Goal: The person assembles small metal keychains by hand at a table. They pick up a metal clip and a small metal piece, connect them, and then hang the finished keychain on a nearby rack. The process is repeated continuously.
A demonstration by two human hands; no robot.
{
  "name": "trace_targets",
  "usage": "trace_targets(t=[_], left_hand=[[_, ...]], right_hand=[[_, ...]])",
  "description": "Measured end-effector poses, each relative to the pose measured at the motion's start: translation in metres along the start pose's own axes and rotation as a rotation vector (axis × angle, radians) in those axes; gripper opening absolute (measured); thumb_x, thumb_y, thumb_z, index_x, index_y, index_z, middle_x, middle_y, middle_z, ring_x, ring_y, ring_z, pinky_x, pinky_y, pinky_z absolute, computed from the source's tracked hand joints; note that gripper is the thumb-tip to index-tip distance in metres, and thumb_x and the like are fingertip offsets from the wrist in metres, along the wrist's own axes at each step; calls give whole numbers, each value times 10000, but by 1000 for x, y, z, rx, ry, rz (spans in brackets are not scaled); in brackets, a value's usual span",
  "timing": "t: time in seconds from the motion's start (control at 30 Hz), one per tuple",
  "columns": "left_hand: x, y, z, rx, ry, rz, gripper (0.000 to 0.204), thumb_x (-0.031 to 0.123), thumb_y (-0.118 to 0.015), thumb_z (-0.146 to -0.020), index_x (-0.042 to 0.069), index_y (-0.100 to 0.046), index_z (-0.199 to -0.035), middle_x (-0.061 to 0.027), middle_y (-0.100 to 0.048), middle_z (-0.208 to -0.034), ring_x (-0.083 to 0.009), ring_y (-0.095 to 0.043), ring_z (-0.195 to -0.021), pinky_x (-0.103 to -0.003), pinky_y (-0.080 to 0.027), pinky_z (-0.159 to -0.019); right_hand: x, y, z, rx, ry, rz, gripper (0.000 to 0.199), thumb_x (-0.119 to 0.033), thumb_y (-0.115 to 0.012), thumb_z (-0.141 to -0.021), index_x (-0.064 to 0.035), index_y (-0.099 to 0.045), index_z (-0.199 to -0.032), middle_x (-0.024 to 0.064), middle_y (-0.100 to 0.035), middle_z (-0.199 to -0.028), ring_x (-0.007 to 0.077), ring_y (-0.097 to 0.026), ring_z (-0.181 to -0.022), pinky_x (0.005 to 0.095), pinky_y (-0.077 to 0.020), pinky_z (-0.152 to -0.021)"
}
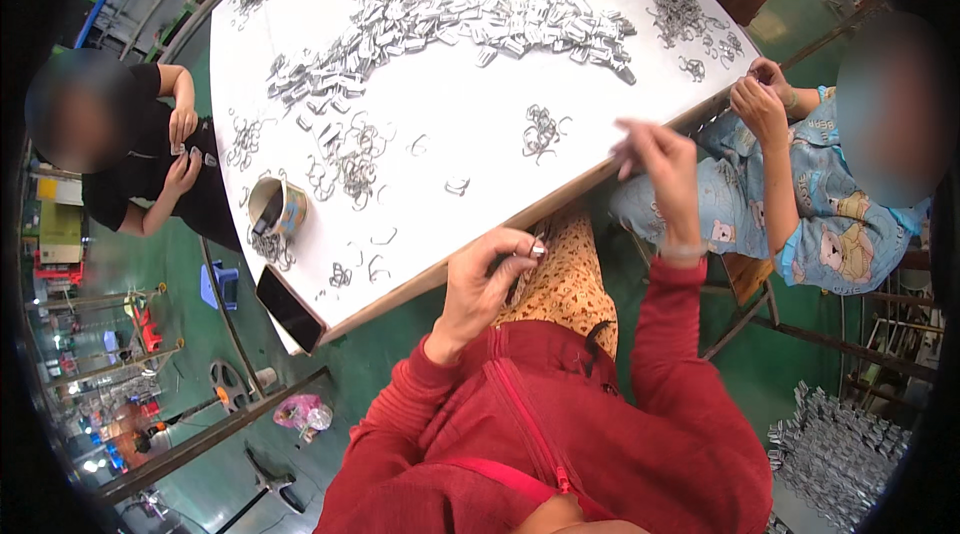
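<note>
My left hand [475, 284] pinches a metal piece [538, 251] just off the worktop [430, 224]; my right hand [665, 169], at two o'clock, has blurred, spread fingers, seemingly bare. By the heap [500, 29] at twelve, much looks left; what's done I can't tell. White room lies before the near edge.

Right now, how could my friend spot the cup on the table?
Find the big white table, then the dark smartphone at its near left corner. Just beyond that sits the cup, round with a pale inside. It's the only open container there, among small metal pieces.
</note>
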State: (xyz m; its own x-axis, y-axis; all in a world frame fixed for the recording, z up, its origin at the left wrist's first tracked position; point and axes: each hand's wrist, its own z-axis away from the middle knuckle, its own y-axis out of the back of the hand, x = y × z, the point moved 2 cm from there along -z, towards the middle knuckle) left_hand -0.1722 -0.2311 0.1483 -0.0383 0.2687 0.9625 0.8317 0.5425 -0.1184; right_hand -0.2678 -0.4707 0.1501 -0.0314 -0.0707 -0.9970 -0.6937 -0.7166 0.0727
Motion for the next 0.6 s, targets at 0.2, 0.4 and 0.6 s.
trace_targets(t=[0.2,0.4,0.6], left_hand=[[-4,-1,0,0,109,18,124,-85,-585,-811,-2,-582,-903,-80,-607,-882,-145,-589,-800,-254,-485,-715],[-5,11,1,9,-21,-139,152,-78,-586,-808,-4,-598,-941,-92,-609,-906,-163,-603,-812,-264,-491,-730],[-9,17,0,11,-106,-198,144,-46,-618,-800,-3,-614,-938,-80,-628,-873,-162,-626,-799,-276,-502,-707]], right_hand=[[121,70,-154,468,414,909,361,-122,-627,-797,-33,-594,-1145,130,-654,-796,153,-594,-692,302,-479,-572],[110,47,-153,202,200,873,384,-96,-677,-716,-41,-641,-1094,123,-648,-755,164,-572,-616,306,-472,-617],[1,-53,-8,-101,27,57,278,26,-609,-813,49,-615,-1090,69,-632,-814,102,-572,-666,215,-470,-567]])
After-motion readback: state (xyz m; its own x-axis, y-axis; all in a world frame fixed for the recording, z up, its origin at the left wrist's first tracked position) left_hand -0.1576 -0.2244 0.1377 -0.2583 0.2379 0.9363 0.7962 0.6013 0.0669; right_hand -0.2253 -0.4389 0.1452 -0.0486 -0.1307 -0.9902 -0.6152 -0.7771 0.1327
